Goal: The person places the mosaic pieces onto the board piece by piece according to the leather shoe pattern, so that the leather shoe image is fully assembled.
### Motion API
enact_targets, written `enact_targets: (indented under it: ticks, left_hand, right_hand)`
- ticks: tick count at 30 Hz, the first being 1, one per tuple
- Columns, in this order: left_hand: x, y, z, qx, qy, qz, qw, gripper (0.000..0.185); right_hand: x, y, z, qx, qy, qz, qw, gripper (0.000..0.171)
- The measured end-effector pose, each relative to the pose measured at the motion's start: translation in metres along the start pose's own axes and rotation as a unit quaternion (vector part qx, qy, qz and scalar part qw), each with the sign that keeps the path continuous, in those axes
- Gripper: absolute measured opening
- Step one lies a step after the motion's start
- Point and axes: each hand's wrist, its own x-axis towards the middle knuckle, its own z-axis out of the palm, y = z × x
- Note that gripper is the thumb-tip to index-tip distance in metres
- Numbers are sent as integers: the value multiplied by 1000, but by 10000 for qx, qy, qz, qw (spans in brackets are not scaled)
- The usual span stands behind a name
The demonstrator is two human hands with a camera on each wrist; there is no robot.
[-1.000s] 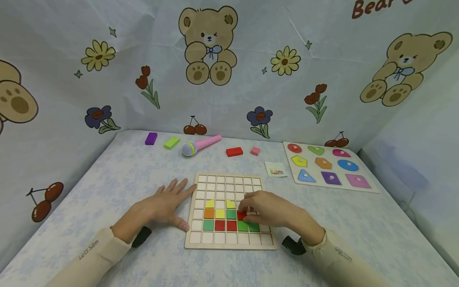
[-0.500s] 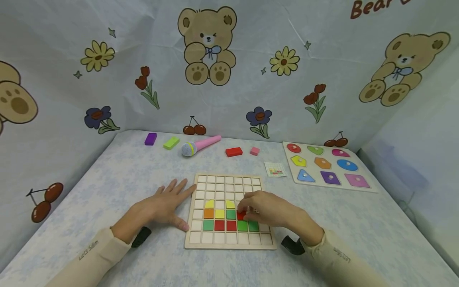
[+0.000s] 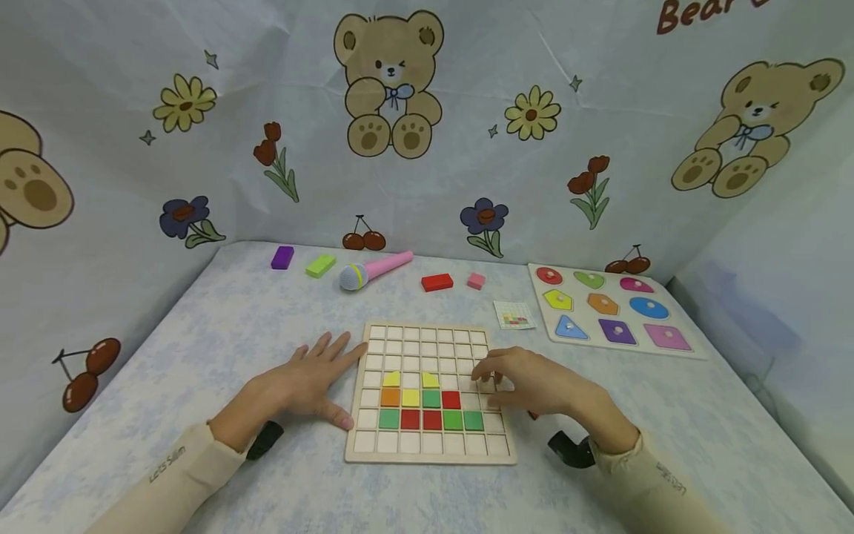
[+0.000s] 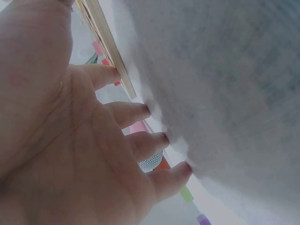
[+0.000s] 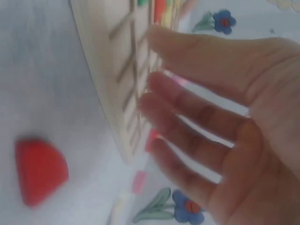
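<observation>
My left hand (image 3: 307, 386) lies with spread fingers at the left edge of a wooden grid board (image 3: 430, 460), index fingertip and thumb at its frame. Over the board's right edge, my right hand (image 3: 534, 380) hovers with loosely bent fingers and nothing between them. Coloured tiles fill part of the grid: a red tile (image 3: 451, 400), an orange tile (image 3: 390, 397), several green and red squares, and yellow pieces with slanted tops. A red piece with one rounded side (image 5: 41, 171) lies on the table right of the board, mostly hidden under the right hand in the head view.
Behind the board lie a pink toy microphone (image 3: 376, 271), a purple block (image 3: 283, 257), a lime block (image 3: 321, 265), a red block (image 3: 437, 282) and a small pink block (image 3: 476, 281). A pattern card (image 3: 514, 315) and a knobbed shape puzzle (image 3: 580, 297) are at the back right.
My right hand has let go of the red tile, which now sits in its grid cell, and has moved right to the board's edge. The left hand has stayed in place.
</observation>
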Motion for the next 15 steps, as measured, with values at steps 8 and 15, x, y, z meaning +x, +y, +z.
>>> enact_targets:
  ticks: [8, 15]
  left_hand:
    - [-2, 0, -2, -10, -45, -31, 10000, 122]
    - [0, 0, -1, -32, -60, -62, 10000, 122]
  right_hand:
    - [-14, 23, -14, 171, -456, 981, 9940, 32]
    - [-16, 33, -13, 13, -782, 1579, 9844, 34]
